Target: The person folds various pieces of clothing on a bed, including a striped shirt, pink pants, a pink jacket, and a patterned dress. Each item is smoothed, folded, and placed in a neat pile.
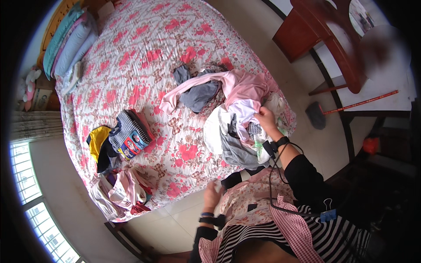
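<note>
On a bed with a floral quilt (187, 151) lies a loose heap of clothes near the foot end. My right hand (265, 119) pinches a pale lilac-white garment (243, 108) at the heap's right side. A pink garment (245, 83), a dark grey one (200, 95), a white one (213, 130) and a grey one (240, 153) lie around it. My left hand (212, 194) is just off the bed's near edge, blurred, with nothing plainly in it. Left of the heap is a neat stack of folded clothes with a striped shirt (130, 126) on top.
Beside the stack lie a yellow and black garment (98, 141) and a crumpled pile of pink-striped clothes (126, 187). Pillows (70, 46) lean on the headboard. To the right are a broom (317, 115) on the floor and reddish wooden furniture (302, 36). A cable runs from my right wrist.
</note>
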Action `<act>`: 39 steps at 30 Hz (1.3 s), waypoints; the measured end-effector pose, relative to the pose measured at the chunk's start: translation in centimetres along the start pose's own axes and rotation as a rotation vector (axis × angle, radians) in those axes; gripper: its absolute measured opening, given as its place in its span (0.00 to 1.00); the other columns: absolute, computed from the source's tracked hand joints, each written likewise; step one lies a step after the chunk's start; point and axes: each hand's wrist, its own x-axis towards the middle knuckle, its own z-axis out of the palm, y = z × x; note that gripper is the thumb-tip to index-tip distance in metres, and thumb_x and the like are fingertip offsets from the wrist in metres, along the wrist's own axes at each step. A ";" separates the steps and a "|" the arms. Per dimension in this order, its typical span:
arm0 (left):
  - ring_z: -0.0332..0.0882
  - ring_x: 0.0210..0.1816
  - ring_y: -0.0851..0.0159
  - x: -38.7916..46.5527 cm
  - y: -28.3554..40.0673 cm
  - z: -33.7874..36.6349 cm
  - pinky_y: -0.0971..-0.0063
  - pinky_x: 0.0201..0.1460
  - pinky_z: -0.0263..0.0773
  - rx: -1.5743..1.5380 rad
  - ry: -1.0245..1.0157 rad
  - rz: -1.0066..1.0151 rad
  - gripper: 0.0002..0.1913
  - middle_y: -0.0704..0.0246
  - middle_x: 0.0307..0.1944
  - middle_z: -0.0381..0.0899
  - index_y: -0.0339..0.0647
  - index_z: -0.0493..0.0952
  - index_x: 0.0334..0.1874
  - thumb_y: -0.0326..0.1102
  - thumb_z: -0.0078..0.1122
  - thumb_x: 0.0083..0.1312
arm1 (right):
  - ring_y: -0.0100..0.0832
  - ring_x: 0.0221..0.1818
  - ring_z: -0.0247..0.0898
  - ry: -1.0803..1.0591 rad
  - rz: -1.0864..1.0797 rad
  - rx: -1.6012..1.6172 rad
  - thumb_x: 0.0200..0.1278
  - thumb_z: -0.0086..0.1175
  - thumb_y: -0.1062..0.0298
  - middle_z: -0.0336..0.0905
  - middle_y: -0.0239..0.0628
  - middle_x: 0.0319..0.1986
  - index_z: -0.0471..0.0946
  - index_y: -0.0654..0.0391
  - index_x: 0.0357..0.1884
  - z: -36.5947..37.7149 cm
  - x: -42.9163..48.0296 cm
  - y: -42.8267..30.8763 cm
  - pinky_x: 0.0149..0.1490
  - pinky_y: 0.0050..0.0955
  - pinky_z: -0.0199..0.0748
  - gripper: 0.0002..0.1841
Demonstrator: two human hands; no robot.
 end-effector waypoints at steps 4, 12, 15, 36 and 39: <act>0.82 0.46 0.53 -4.6 5.5 1.0 0.62 0.50 0.77 -0.120 -0.080 0.190 0.23 0.58 0.46 0.83 0.39 0.74 0.57 0.37 0.67 0.62 | 0.20 0.38 0.73 -0.290 -0.089 0.378 0.62 0.60 0.74 0.80 0.27 0.36 0.79 0.64 0.42 -1.1 -2.5 -6.6 0.45 0.23 0.72 0.08; 0.76 0.58 0.58 -2.3 19.8 -11.0 0.66 0.54 0.75 -0.059 0.462 0.483 0.46 0.59 0.64 0.73 0.38 0.59 0.73 0.32 0.78 0.52 | 0.29 0.52 0.75 -0.696 0.013 1.186 0.66 0.56 0.72 0.79 0.33 0.49 0.76 0.60 0.56 -11.6 -8.6 -25.7 0.61 0.30 0.73 0.16; 0.73 0.62 0.50 -3.1 26.6 -12.5 0.62 0.63 0.71 -0.192 0.404 0.623 0.52 0.51 0.66 0.67 0.31 0.56 0.72 0.36 0.82 0.48 | 0.31 0.56 0.73 -0.760 -0.025 1.343 0.67 0.58 0.70 0.76 0.36 0.53 0.73 0.58 0.60 -13.5 -10.8 -31.7 0.63 0.33 0.72 0.20; 0.77 0.57 0.62 -10.1 42.6 -30.0 0.64 0.64 0.71 -0.997 0.033 0.711 0.25 0.64 0.57 0.78 0.39 0.72 0.62 0.54 0.47 0.76 | 0.23 0.32 0.76 -0.509 -0.345 0.348 0.63 0.62 0.65 0.81 0.32 0.32 0.76 0.60 0.53 -16.9 -11.5 -26.9 0.37 0.24 0.73 0.18; 0.79 0.55 0.63 -11.9 43.1 -31.7 0.67 0.61 0.74 -0.990 0.045 0.708 0.27 0.63 0.54 0.80 0.37 0.72 0.61 0.56 0.46 0.77 | 0.25 0.35 0.77 -0.574 -0.308 0.274 0.60 0.66 0.60 0.82 0.35 0.34 0.77 0.61 0.54 -13.7 -11.5 -25.2 0.40 0.26 0.75 0.23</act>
